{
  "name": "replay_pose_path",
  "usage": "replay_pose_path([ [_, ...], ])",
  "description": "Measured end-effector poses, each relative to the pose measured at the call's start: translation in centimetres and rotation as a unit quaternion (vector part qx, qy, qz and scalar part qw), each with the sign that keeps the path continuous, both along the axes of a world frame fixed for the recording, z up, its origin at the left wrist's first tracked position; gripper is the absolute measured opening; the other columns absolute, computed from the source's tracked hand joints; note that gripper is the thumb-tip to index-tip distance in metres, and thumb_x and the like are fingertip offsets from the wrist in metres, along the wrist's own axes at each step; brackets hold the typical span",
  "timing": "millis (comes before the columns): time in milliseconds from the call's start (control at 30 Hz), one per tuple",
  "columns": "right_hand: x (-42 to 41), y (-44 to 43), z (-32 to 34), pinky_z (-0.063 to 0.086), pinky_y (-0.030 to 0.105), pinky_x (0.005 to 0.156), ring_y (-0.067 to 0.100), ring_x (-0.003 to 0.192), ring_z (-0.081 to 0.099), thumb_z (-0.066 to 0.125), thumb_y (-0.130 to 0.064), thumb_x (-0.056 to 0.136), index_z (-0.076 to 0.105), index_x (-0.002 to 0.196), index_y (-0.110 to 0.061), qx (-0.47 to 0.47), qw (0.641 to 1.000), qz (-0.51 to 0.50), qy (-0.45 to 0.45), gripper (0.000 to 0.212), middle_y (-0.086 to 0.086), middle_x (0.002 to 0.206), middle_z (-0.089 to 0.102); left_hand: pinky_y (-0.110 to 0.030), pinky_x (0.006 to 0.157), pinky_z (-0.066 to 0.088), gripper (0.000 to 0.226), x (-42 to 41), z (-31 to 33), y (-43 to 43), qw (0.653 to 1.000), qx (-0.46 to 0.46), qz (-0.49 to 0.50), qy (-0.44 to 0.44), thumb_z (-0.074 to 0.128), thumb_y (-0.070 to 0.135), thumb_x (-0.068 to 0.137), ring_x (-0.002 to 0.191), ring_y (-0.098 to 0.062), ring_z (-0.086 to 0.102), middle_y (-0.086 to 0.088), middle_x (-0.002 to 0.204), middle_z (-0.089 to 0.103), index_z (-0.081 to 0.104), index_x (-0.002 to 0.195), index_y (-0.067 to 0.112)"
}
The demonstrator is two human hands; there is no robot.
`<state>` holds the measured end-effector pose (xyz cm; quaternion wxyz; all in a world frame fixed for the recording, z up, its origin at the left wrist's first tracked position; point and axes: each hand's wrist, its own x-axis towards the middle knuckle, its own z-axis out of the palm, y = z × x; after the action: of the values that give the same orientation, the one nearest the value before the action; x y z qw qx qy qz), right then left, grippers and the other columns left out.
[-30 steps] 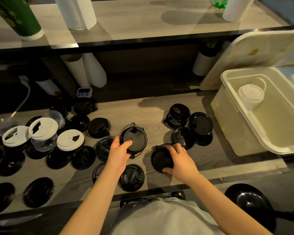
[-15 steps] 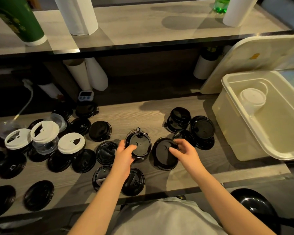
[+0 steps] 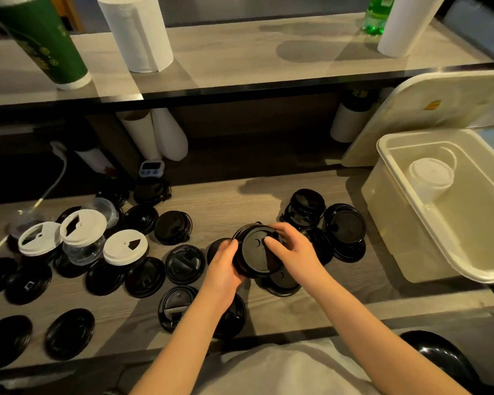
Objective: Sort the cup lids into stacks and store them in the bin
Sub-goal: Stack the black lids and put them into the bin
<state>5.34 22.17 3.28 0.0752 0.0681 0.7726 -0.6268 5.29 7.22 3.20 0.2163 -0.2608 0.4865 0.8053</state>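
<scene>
Black lid (image 3: pixel 254 249): held over table (image 3: pixel 226 201) centre, left grip (image 3: pixel 223 269) and right grip (image 3: pixel 294 249) both clasping rim (likely aligning it onto lid beneath (image 3: pixel 280 283)). Bin (image 3: pixel 382 143) right, open, holding white stack (image 3: pixel 431 173).

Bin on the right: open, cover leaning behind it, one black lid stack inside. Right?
Not quite. The head view shows the bin open with its cover leaning behind it, but the stack inside is white, not black.
</scene>
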Motion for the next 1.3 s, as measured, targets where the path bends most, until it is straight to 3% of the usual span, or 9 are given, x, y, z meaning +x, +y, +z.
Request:
replay_pose_path([
  [133,0.0,-0.1,0.5,0.049,0.010,0.073,-0.004,0.095,0.060,0.060,-0.019,0.091,0.058,0.106,-0.031,-0.087,0.996,-0.018,-0.001,0.019,-0.013,0.105,0.063,-0.035,0.082,0.051,0.034,-0.3,0.6,0.4,1.000,0.000,-0.003,0.014,0.036,0.023,0.101,0.099,-0.019,0.063,-0.014,0.120,0.062,0.050,0.128,0.008],
  [333,-0.1,0.1,1.1,0.045,0.006,0.079,-0.013,0.098,0.055,0.056,-0.020,0.094,0.052,0.108,-0.040,0.026,0.996,0.041,0.076,0.025,-0.022,0.104,0.059,-0.035,0.080,0.052,0.038,0.0,1.0,0.1,0.998,0.053,-0.023,0.006,0.033,0.023,0.101,0.107,-0.024,0.061,-0.018,0.125,0.060,0.048,0.132,0.007],
  [467,-0.1,0.0,0.7,0.049,0.020,0.087,0.003,0.105,0.059,0.046,-0.022,0.098,0.057,0.108,-0.034,-0.095,0.995,-0.027,0.015,0.019,-0.008,0.112,0.063,-0.045,0.086,0.051,0.036,0.1,1.1,0.5,0.996,0.086,-0.010,0.014,0.034,0.013,0.100,0.114,-0.030,0.058,-0.020,0.124,0.059,0.044,0.133,0.002],
  [633,0.3,0.2,0.9,0.046,0.008,0.081,-0.010,0.098,0.057,0.051,-0.022,0.096,0.052,0.110,-0.037,0.033,0.997,0.016,0.072,0.021,-0.021,0.104,0.060,-0.034,0.075,0.055,0.040,0.4,1.2,0.9,0.997,0.078,-0.027,0.004,0.028,0.027,0.102,0.115,-0.025,0.058,-0.015,0.126,0.060,0.048,0.132,0.008],
  [733,0.3,0.5,0.3,0.046,0.018,0.087,0.000,0.104,0.056,0.050,-0.028,0.096,0.053,0.122,-0.031,0.114,0.989,0.027,0.095,0.026,-0.017,0.107,0.059,-0.033,0.076,0.054,0.042,0.7,1.3,1.1,0.996,0.076,-0.040,0.001,0.027,0.030,0.102,0.115,-0.024,0.058,-0.014,0.127,0.060,0.049,0.131,0.010],
  [900,0.2,0.5,0.8,0.042,0.002,0.071,-0.002,0.095,0.057,0.044,-0.022,0.099,0.053,0.113,-0.027,0.027,0.994,-0.082,0.063,0.018,-0.014,0.100,0.060,-0.045,0.088,0.051,0.041,0.4,1.4,1.8,0.997,0.078,0.001,0.021,0.035,0.015,0.100,0.116,-0.031,0.057,-0.021,0.130,0.055,0.035,0.140,0.003],
  [1033,0.0,1.5,1.3,0.045,0.006,0.074,-0.002,0.096,0.058,0.045,-0.021,0.099,0.053,0.116,-0.028,0.049,0.992,-0.075,0.086,0.020,-0.014,0.102,0.061,-0.044,0.085,0.052,0.048,0.2,1.4,1.9,0.996,0.089,0.018,0.007,0.037,0.014,0.100,0.116,-0.030,0.057,-0.020,0.132,0.054,0.025,0.146,0.007],
  [1167,0.5,0.7,0.3,0.045,0.021,0.086,0.004,0.103,0.055,0.046,-0.026,0.098,0.054,0.122,-0.022,0.142,0.985,-0.012,0.098,0.026,-0.011,0.109,0.059,-0.035,0.075,0.055,0.036,0.6,1.7,2.3,0.997,0.078,0.010,0.005,0.035,0.016,0.101,0.106,-0.027,0.062,-0.021,0.128,0.057,0.042,0.135,0.005],
  [1300,0.7,0.1,0.2,0.042,0.006,0.078,-0.001,0.096,0.055,0.047,-0.024,0.098,0.056,0.114,-0.024,0.103,0.992,-0.030,0.071,0.018,-0.016,0.100,0.059,-0.037,0.085,0.050,0.036,0.6,1.5,2.4,0.999,0.042,0.012,0.008,0.034,0.018,0.101,0.109,-0.029,0.060,-0.021,0.124,0.059,0.050,0.129,0.001],
])
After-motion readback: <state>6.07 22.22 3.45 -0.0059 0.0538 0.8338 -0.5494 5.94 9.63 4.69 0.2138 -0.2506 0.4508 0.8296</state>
